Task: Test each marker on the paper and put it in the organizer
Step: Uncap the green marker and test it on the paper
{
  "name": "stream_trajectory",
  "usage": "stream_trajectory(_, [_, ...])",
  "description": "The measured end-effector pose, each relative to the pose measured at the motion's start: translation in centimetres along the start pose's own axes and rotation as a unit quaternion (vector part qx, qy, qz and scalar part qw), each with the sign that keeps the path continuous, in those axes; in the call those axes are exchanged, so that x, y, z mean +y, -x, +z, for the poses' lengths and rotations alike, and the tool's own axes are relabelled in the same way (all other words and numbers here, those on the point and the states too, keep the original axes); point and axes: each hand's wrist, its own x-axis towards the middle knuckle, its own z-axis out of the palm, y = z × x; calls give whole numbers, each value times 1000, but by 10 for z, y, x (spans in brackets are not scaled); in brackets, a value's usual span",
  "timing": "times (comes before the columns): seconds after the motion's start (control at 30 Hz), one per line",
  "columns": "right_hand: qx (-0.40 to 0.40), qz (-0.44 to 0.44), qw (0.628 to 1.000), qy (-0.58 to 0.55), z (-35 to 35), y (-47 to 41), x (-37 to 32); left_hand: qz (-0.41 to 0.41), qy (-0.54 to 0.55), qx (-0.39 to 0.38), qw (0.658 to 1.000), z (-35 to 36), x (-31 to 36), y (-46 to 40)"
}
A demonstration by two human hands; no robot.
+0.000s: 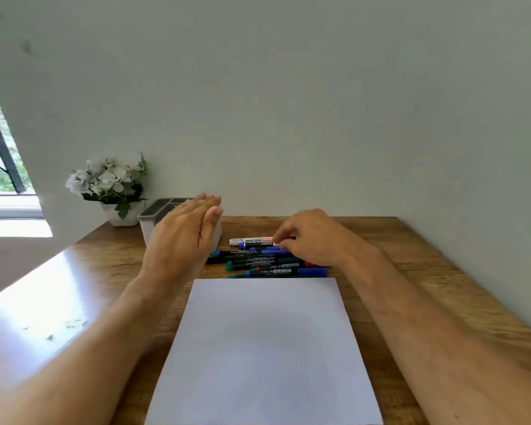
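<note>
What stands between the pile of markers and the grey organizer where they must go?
The raised, open left hand hangs in front of the grey plastic organizer, between it and the pile of dark markers. The right hand reaches the pile unobstructed.
</note>
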Motion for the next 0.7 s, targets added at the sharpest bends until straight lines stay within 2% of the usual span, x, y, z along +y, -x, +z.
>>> stream_trajectory(0.07, [-16,1,1000,26,2,2,-3,-9,9,-16,1000,1,2,0])
stream_trajectory(0.23, [-36,-4,999,10,10,3,-3,-1,-15,-64,998,13,-5,4])
stream_trajectory(0.4, [-32,-12,999,14,6,3,-5,-2,-20,-79,997,16,-4,3])
stream_trajectory(0.7, [-83,6,996,32,11,3,-14,-8,-28,-95,995,19,-3,-1])
